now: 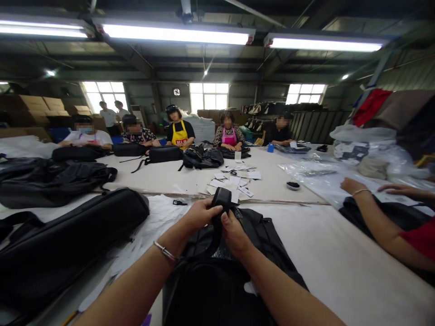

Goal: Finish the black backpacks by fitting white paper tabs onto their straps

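Note:
A black bag (268, 244) lies on the table right in front of me. Above its far end, both my hands grip a wide black strap (221, 199) that is bent into a loop. My left hand (200, 213) closes on the strap from the left, thumb across its face. From the right, my right hand (234, 233) pinches the same strap slightly lower. A piece of clear plastic shows on the bag beneath my hands. Where the strap joins the bag is partly hidden by my hands.
A long black bag (74, 244) lies on the left beside white sheets (159, 217). Paper tags (234, 179) are heaped ahead, with a small dish (292, 185) to their right. A co-worker's arm (370, 213) works over another black bag at right. Several people sit or stand across the table.

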`<action>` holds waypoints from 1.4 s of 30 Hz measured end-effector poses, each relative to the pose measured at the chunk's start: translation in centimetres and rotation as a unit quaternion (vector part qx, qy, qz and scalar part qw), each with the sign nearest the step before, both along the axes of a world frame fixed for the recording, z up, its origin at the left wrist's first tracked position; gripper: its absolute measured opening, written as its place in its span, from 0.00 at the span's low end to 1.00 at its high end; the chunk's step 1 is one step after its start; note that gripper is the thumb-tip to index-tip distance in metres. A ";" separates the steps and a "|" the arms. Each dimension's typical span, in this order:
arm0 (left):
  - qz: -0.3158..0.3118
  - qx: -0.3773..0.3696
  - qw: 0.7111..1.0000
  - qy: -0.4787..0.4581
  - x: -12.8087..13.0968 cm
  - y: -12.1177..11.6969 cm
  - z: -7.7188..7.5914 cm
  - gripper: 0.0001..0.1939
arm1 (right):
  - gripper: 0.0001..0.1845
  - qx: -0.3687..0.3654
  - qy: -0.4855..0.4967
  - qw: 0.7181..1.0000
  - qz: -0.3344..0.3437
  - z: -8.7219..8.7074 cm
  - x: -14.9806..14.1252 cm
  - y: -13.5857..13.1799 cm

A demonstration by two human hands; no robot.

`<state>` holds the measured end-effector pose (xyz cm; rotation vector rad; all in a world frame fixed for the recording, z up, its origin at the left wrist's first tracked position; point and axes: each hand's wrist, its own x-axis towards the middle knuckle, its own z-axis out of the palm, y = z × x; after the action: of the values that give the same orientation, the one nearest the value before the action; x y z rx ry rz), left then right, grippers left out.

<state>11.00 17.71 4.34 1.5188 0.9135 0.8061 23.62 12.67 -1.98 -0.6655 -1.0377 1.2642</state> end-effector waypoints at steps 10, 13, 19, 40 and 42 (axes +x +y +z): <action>0.096 -0.040 0.991 -0.087 -1.6 0.4 3.0 0.19 | 0.14 -0.039 -0.234 0.965 0.112 -2.2 -1.7 -0.7; 0.125 -0.026 0.990 -0.066 -2.3 -0.1 3.4 0.19 | 0.14 -0.012 -0.331 0.939 0.094 -3.0 -1.8 -0.3; 0.110 -0.095 0.983 0.113 -6.1 -2.3 2.6 0.24 | 0.13 0.041 -0.500 0.865 -0.029 -2.5 -1.8 -0.9; -0.119 -0.185 0.959 0.177 -12.2 -5.8 -0.2 0.23 | 0.21 0.248 -0.599 0.761 -0.038 -2.1 -2.2 -1.3; -0.065 -0.124 0.966 0.219 -13.6 -4.8 -0.4 0.22 | 0.19 0.217 -0.572 0.791 -0.030 -2.4 -2.2 -1.4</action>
<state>-2.56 12.90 3.94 1.5390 1.1742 0.2476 21.47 11.26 -4.36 -1.1078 -2.1883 0.4031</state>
